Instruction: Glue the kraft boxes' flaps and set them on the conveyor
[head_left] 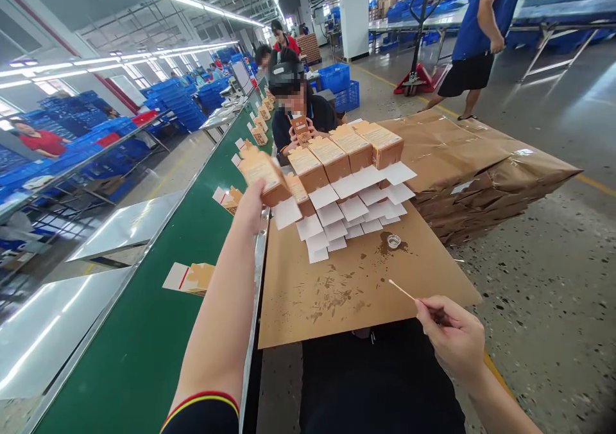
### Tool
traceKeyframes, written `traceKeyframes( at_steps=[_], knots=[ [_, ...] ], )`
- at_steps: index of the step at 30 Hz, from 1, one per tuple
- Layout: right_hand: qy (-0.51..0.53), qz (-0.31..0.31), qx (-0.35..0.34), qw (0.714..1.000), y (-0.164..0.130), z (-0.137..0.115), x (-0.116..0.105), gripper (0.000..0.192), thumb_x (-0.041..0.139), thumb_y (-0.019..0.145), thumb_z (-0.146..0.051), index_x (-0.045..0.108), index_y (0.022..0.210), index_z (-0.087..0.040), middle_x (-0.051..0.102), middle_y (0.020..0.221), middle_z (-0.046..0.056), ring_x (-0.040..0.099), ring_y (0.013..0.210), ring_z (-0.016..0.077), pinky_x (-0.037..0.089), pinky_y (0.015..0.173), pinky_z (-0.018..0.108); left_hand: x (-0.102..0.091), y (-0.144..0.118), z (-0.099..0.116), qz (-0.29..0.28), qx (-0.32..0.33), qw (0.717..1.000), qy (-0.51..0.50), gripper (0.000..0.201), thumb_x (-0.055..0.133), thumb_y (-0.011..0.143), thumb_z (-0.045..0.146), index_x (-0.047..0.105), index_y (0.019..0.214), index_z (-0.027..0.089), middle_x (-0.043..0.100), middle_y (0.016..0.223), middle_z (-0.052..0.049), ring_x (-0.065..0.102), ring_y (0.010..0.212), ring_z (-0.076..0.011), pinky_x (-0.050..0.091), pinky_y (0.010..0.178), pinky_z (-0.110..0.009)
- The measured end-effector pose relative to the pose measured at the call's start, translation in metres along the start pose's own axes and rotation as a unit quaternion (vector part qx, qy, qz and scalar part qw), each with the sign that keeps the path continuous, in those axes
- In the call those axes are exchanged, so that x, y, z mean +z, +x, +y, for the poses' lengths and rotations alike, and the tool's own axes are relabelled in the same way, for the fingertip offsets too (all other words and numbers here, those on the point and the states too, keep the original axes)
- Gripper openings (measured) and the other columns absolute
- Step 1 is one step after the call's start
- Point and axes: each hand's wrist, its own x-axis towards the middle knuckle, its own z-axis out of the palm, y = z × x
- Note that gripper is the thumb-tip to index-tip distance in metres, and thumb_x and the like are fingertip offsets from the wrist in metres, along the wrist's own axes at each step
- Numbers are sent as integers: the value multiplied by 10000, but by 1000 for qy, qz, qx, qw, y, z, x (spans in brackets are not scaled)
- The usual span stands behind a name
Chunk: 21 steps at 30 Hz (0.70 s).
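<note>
My left hand (249, 209) reaches forward and grips an orange carton box (262, 174) with a white flap, held above the edge of the green conveyor belt (144, 350). My right hand (452, 334) pinches a thin swab stick (402, 289) over the stained cardboard sheet (356, 293). Several more orange cartons (346, 148) lie in staggered rows on the sheet, white flaps hanging toward me. A small round glue cup (393, 241) sits on the sheet beside them.
Folded cartons (190, 278) ride the belt. A seated person (293, 110) works ahead, with others farther down the line. A stack of flat brown cardboard (481, 171) lies right. A standing person (479, 36) and a pallet jack (416, 78) are beyond. Blue crates (178, 103) fill the left.
</note>
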Motion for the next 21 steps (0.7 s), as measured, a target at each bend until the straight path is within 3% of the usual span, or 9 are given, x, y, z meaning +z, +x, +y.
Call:
traceKeyframes(
  at_steps=[2,4,7,10,14,21],
  knots=[
    [-1,-2,4,1000,0,-4,-2,261,763,1028,-328,758,784,-236,656,604,-4,583,469,144,494,442,266,-25,-39,-3,-1,24,998,-66,474,771,927,636,727,1208,258,781,1289,-68,661,1449,-347,536,1255,-593],
    [3,-13,9,1000,-2,-10,0,240,758,1024,-313,763,799,-231,668,612,-3,599,468,152,505,441,272,-43,-89,-21,-20,51,986,-159,474,878,847,605,766,1224,341,758,1439,-16,573,1569,-355,491,1330,-542],
    [-3,-47,-3,999,-6,-16,15,216,746,1011,-266,753,798,-232,677,617,-13,601,468,144,504,445,259,-46,-162,-67,-13,-57,975,-214,634,997,740,538,769,1306,370,739,1520,-20,554,1592,-405,530,1297,-581],
    [-13,-107,-36,994,-9,-16,43,233,711,1005,-210,717,773,-234,682,629,-18,600,493,123,524,498,233,-30,-206,-118,5,-176,963,-204,804,1071,654,502,733,1347,278,763,1465,-123,656,1476,-437,582,1210,-611],
    [-21,-168,-59,984,-16,-8,75,228,659,1028,-193,699,809,-238,689,668,-10,619,554,122,544,568,227,-14,-218,-158,2,-210,962,-176,819,1100,636,500,705,1304,239,775,1408,-149,724,1383,-388,587,1195,-576],
    [-59,-239,-83,966,-33,0,84,235,621,1028,-166,670,812,-244,657,661,-15,578,554,129,514,582,251,-10,-214,-163,3,-194,969,-154,799,1109,618,526,645,1202,240,775,1357,-145,765,1290,-332,598,1169,-543]
  ],
)
